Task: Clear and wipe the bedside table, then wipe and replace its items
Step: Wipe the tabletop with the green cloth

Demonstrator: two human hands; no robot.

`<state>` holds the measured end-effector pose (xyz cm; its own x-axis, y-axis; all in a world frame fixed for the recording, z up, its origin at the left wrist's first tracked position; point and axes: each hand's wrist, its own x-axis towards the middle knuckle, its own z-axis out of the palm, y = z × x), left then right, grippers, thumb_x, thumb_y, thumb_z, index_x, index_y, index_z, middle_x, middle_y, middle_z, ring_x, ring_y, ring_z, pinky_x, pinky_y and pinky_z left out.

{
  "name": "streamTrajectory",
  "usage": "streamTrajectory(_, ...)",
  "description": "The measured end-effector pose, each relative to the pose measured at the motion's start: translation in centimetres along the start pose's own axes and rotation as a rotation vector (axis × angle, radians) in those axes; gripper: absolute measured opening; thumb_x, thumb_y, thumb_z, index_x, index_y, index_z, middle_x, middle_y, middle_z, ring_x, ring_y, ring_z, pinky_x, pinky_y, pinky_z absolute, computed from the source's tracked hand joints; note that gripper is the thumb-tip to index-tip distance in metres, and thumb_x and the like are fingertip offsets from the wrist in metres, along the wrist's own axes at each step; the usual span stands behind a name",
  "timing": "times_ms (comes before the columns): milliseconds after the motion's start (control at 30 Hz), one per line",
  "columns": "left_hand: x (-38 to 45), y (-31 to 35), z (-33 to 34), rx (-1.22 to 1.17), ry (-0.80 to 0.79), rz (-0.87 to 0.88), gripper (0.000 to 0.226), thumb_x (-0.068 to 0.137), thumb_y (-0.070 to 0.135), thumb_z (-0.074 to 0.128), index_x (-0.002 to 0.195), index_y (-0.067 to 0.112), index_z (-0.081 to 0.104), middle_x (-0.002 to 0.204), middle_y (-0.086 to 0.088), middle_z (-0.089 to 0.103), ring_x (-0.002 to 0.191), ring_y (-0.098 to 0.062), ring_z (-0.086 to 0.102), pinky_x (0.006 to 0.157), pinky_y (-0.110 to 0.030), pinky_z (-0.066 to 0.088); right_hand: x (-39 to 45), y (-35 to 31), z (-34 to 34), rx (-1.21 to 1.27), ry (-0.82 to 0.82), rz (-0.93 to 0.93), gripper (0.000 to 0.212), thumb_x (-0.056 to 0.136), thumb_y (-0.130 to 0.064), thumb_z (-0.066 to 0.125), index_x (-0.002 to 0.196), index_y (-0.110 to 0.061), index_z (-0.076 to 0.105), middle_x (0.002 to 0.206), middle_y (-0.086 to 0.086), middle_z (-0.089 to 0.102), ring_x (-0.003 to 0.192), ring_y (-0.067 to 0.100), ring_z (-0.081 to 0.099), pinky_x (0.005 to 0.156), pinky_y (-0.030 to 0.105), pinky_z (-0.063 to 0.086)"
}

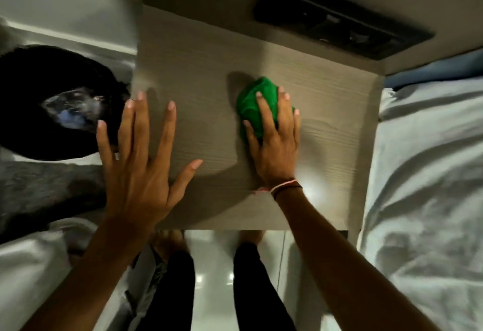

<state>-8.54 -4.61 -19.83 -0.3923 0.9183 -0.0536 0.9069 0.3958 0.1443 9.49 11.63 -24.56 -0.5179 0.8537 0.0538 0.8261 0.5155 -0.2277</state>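
The bedside table (203, 64) has a pale wood-grain top with nothing standing on it. My right hand (274, 145) presses a bunched green cloth (257, 101) flat against the middle of the top, fingers spread over it. My left hand (138, 163) is spread wide with its fingers apart over the table's left front corner and holds nothing. I cannot tell if the left palm touches the wood.
A black round object (34, 82) with a crumpled clear plastic item (73, 108) on it lies left of the table. A black switch panel (339, 17) sits on the wall behind. White bedding (428, 174) lies to the right. My legs stand on glossy floor (217, 252) below.
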Motion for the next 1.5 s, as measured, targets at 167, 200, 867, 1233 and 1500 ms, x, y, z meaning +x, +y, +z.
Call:
streamTrajectory(167, 2.5, 7.6, 1.5, -0.061, -0.09, 0.073, 0.082, 0.1, 0.071, 0.012, 0.164, 0.02, 0.009, 0.169, -0.025, 0.012, 0.157, -0.041, 0.017, 0.123, -0.067, 0.014, -1.9, 12.3, -4.1, 0.008, 0.058, 0.401, 0.054, 0.101, -0.041, 0.055, 0.15, -0.022, 0.047, 0.161, 0.028, 0.028, 0.148, 0.044, 0.032, 0.119, 0.058, 0.03)
streamTrajectory(200, 3.0, 9.5, 1.8, -0.064, -0.094, 0.102, 0.082, 0.1, 0.072, 0.011, 0.164, 0.02, 0.009, 0.17, -0.024, 0.012, 0.157, -0.04, 0.016, 0.124, -0.067, 0.013, -2.4, 14.3, -4.8, -0.003, 0.053, 0.442, 0.055, 0.101, -0.042, 0.054, 0.151, -0.022, 0.046, 0.161, 0.028, 0.028, 0.148, 0.044, 0.032, 0.119, 0.057, 0.031)
streamTrajectory(867, 7.9, 1.6, 1.1, 0.063, 0.132, -0.034, 0.08, 0.103, 0.07, 0.021, 0.164, 0.02, 0.01, 0.169, -0.022, 0.016, 0.159, -0.036, 0.015, 0.123, -0.064, 0.019, 7.9, 6.7, -2.4, 0.169, 0.111, 0.375, 0.061, 0.101, -0.039, 0.051, 0.15, -0.005, 0.042, 0.162, 0.024, 0.028, 0.153, 0.038, 0.024, 0.125, 0.05, 0.018)
streamTrajectory(1233, 0.6, -5.6, 2.2, 0.057, 0.107, -0.065, 0.081, 0.101, 0.07, 0.019, 0.163, 0.017, 0.02, 0.167, -0.024, 0.023, 0.155, -0.038, 0.027, 0.122, -0.059, 0.024, 8.4, -13.3, 3.7, 0.199, -0.064, -0.316, 0.054, 0.099, -0.039, 0.053, 0.147, -0.013, 0.051, 0.16, 0.022, 0.036, 0.151, 0.038, 0.031, 0.125, 0.05, 0.02)
streamTrajectory(1500, -1.1, -4.6, 2.1, 0.032, 0.141, 0.009, 0.078, 0.104, 0.064, 0.023, 0.161, 0.01, 0.025, 0.166, -0.026, 0.025, 0.153, -0.04, 0.03, 0.121, -0.059, 0.029, -0.3, -10.2, 2.2, 0.247, -0.226, -0.493, 0.059, 0.097, -0.039, 0.053, 0.149, -0.01, 0.048, 0.16, 0.024, 0.034, 0.152, 0.038, 0.029, 0.126, 0.053, 0.016)
